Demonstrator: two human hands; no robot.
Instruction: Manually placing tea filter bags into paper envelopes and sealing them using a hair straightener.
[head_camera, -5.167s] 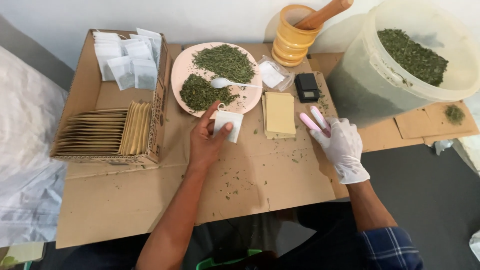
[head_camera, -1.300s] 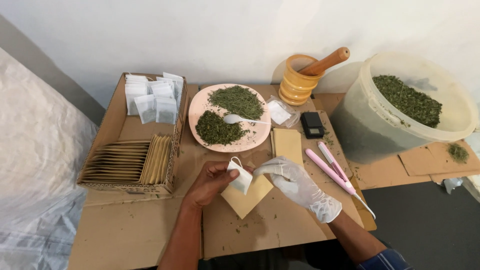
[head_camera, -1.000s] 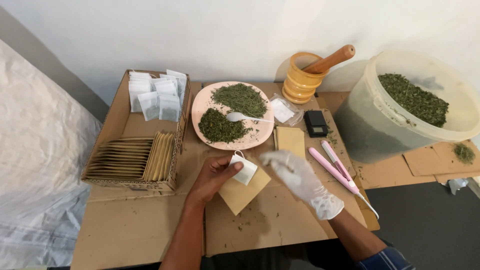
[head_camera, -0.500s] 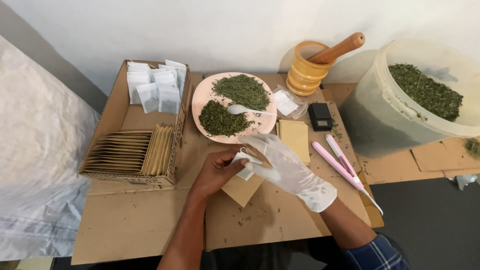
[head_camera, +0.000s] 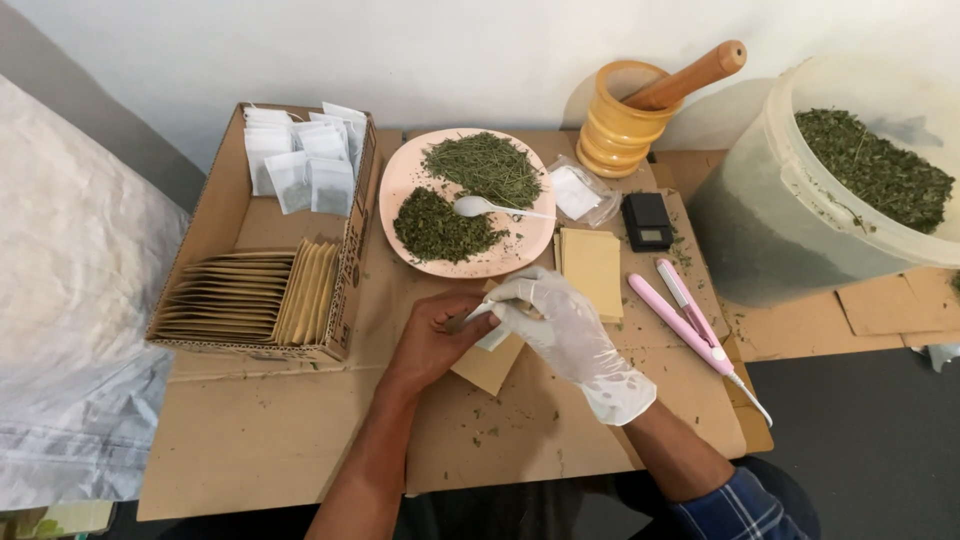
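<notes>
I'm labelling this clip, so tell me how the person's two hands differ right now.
The right hand wears a white glove; the left hand is bare. The left hand grips the small white sachet from the left, while the right hand's fingers pinch it from above. Both meet over a tan envelope on the cardboard surface.

A plain white wall (head_camera: 400, 50) runs along the back, evenly lit. Flattened brown cardboard (head_camera: 260, 420) covers the counter in front of the wall. Right of the cardboard lies dark grey floor (head_camera: 870, 430). Left of it, a white woven plastic sheet (head_camera: 70, 300) is draped.
</notes>
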